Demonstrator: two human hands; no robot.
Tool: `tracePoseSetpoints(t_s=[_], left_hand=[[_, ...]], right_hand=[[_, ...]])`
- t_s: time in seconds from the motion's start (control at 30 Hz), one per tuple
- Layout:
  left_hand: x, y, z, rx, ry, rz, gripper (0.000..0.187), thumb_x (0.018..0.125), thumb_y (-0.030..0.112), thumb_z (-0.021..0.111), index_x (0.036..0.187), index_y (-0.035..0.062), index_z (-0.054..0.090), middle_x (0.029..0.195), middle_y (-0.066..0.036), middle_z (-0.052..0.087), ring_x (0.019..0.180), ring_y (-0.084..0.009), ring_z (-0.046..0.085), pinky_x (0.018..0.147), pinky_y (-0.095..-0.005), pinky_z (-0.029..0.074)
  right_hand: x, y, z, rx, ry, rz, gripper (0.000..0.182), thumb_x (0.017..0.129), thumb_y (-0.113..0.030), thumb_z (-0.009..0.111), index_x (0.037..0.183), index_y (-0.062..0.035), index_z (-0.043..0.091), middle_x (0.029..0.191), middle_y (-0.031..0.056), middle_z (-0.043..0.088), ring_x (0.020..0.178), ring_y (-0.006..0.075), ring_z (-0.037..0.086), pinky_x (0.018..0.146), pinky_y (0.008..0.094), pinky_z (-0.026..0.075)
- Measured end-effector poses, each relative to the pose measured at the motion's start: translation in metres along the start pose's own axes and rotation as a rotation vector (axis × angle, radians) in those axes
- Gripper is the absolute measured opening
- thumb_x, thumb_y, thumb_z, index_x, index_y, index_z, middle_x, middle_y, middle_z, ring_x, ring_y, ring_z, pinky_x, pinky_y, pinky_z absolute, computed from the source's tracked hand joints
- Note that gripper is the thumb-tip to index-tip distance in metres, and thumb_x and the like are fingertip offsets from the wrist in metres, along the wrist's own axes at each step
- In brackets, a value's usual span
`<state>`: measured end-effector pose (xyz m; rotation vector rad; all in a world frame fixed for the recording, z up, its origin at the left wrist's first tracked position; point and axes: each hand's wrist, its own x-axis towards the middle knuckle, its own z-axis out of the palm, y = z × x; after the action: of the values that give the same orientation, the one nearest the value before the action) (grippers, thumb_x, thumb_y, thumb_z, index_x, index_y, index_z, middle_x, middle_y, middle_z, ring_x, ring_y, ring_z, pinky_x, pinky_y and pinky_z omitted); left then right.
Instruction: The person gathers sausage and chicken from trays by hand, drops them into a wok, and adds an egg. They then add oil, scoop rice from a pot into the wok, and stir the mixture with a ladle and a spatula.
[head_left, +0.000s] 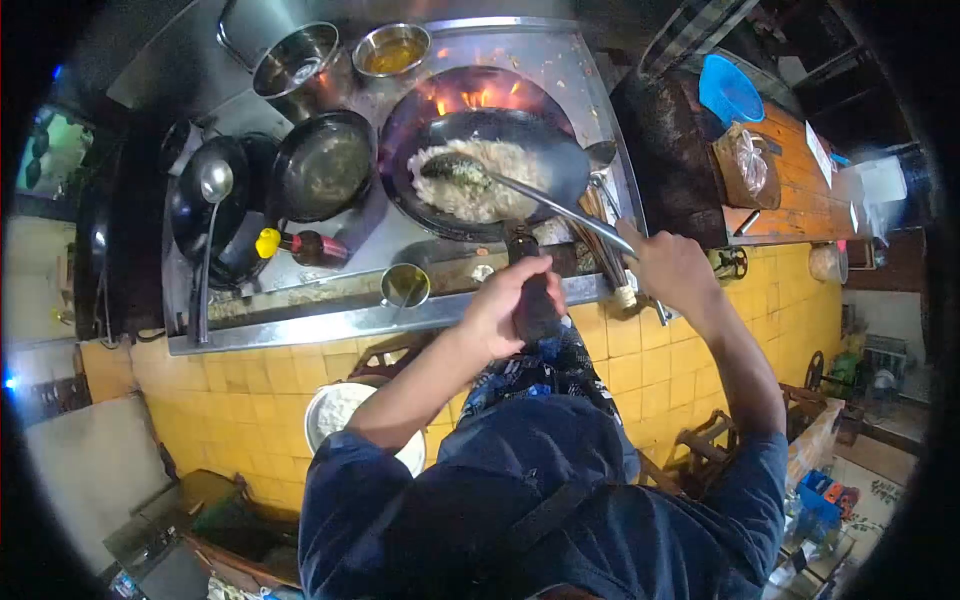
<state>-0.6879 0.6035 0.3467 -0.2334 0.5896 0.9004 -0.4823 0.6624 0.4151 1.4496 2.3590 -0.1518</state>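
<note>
A dark wok [555, 165] holds pale food [490, 205], with orange flames [475, 100] behind it. My left hand [500, 305] is wrapped round the wok's dark handle [537, 310] at its near side. In my right hand [675, 268] is the metal handle of a long ladle [560, 207]. The ladle's bowl rests in the food at the wok's left part, with some greenish food in it.
Left of the wok are an empty-looking pan [322, 170], a red bottle with yellow cap [318, 249], a metal cup [405, 286] and a spoon [216, 182]. Behind stand a pot [300, 75] and a bowl of yellow liquid [392, 50]. A white bucket [408, 455] is below the counter.
</note>
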Motion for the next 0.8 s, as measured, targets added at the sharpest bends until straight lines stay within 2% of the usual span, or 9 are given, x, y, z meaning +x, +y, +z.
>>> tracePoseSetpoints(t_s=[0.1,0.17,0.33,0.47,0.57,0.6,0.67,0.77,0.8], left_hand=[[0.051,0.026,-0.068,0.353,0.179,0.04,0.017,0.082,0.02,0.056,0.073,0.0068,0.049,0.06,-0.004,0.052,0.053,-0.0119,0.052,0.046,-0.0259,0.045],[0.071,0.012,-0.114,0.317,0.175,0.163,0.018,0.083,0.02,0.055,0.071,0.0068,0.051,0.059,-0.004,0.052,0.051,-0.0142,0.052,0.046,-0.0274,0.045],[-0.017,-0.062,-0.027,0.439,0.198,-0.013,0.017,0.083,0.019,0.054,0.078,0.0026,0.054,0.061,-0.007,0.054,0.052,-0.0179,0.054,0.051,-0.0305,0.047],[0.04,0.003,-0.057,0.47,0.127,0.12,0.021,0.082,0.023,0.055,0.073,0.0048,0.052,0.058,-0.008,0.053,0.053,-0.018,0.054,0.051,-0.0269,0.046],[0.051,-0.013,-0.085,0.495,0.226,0.231,0.018,0.081,0.021,0.055,0.073,0.0052,0.052,0.06,-0.006,0.053,0.053,-0.0175,0.054,0.05,-0.0282,0.046],[0.019,-0.036,-0.041,0.336,0.256,0.214,0.016,0.082,0.019,0.055,0.074,0.0051,0.053,0.061,-0.006,0.053,0.051,-0.0174,0.054,0.047,-0.0293,0.046],[0.003,-0.06,-0.038,0.361,0.253,0.056,0.015,0.083,0.018,0.053,0.076,0.0047,0.053,0.062,-0.005,0.053,0.05,-0.0165,0.053,0.046,-0.0295,0.046],[0.03,-0.043,-0.063,0.448,0.3,0.097,0.015,0.085,0.022,0.053,0.085,0.0072,0.051,0.063,-0.003,0.052,0.053,-0.0146,0.053,0.047,-0.0276,0.045],[0.053,-0.03,-0.094,0.448,0.101,0.177,0.016,0.085,0.021,0.054,0.081,0.0064,0.051,0.065,-0.004,0.054,0.052,-0.0143,0.053,0.047,-0.0273,0.044]], right_hand=[[-0.008,0.005,-0.001,0.012,-0.016,-0.068,0.044,0.082,-0.021,0.052,0.124,-0.0137,0.042,0.068,0.0195,0.059,0.065,0.0357,0.061,0.06,0.0453,0.05],[-0.017,0.004,0.012,0.062,-0.016,-0.084,0.051,0.08,-0.018,0.053,0.129,-0.0156,0.038,0.07,0.0193,0.06,0.066,0.0357,0.061,0.061,0.0449,0.051],[-0.01,-0.012,0.037,0.058,-0.087,0.073,0.056,0.08,-0.005,0.044,0.133,-0.0131,0.029,0.082,0.0203,0.061,0.075,0.0372,0.062,0.064,0.045,0.051],[-0.009,-0.008,0.063,0.107,-0.077,-0.025,0.055,0.081,-0.006,0.044,0.133,-0.0089,0.027,0.082,0.0206,0.06,0.073,0.0361,0.062,0.062,0.0442,0.051],[0.018,-0.003,0.097,0.045,0.087,0.094,0.055,0.079,-0.007,0.049,0.131,-0.0081,0.031,0.08,0.0173,0.059,0.07,0.034,0.062,0.06,0.0416,0.052],[0.026,0.008,0.086,0.043,0.119,0.098,0.055,0.079,-0.007,0.049,0.131,-0.0081,0.031,0.08,0.0173,0.059,0.07,0.034,0.062,0.06,0.0416,0.052],[0.016,0.025,0.058,0.06,0.133,0.028,0.05,0.083,-0.005,0.039,0.132,-0.0114,0.034,0.086,0.0205,0.06,0.069,0.0328,0.063,0.06,0.039,0.052],[-0.013,0.037,0.02,0.218,0.239,0.008,0.046,0.082,-0.012,0.045,0.128,-0.0115,0.038,0.083,0.0212,0.06,0.069,0.0371,0.061,0.061,0.0432,0.05],[-0.021,0.036,0.019,0.327,0.256,0.027,0.045,0.082,-0.014,0.049,0.126,-0.0107,0.04,0.082,0.0222,0.06,0.069,0.0391,0.06,0.061,0.0456,0.049]])
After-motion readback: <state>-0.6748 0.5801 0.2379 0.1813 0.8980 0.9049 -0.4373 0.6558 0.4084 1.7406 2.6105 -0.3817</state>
